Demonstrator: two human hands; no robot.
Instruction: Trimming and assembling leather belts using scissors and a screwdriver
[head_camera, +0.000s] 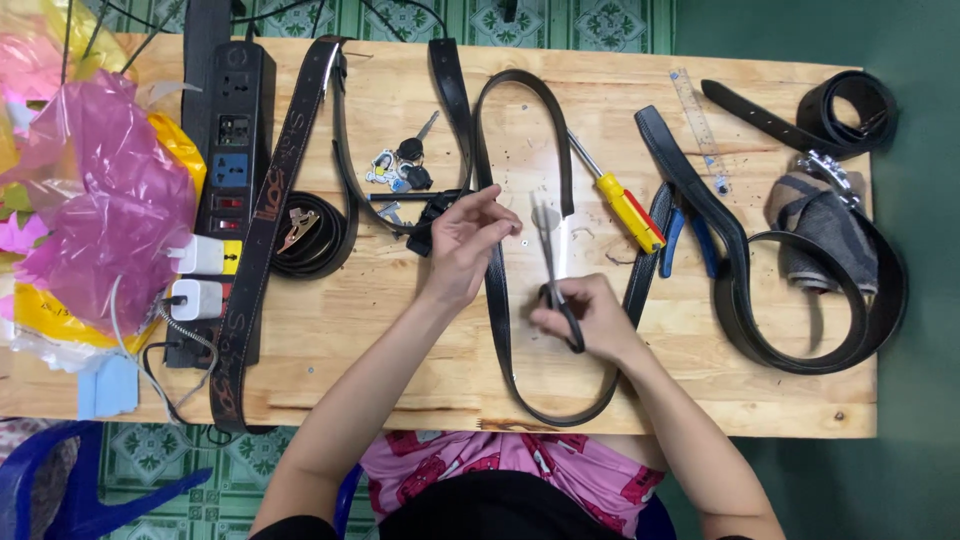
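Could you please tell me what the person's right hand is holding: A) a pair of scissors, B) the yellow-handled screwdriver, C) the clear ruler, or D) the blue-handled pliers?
A: the right hand grips the scissors, blades pointing up beside the black belt.

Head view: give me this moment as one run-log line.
left hand: pinching black belt | right hand: holding scissors, blades up | nearby: yellow-handled screwdriver | surface: wooden table
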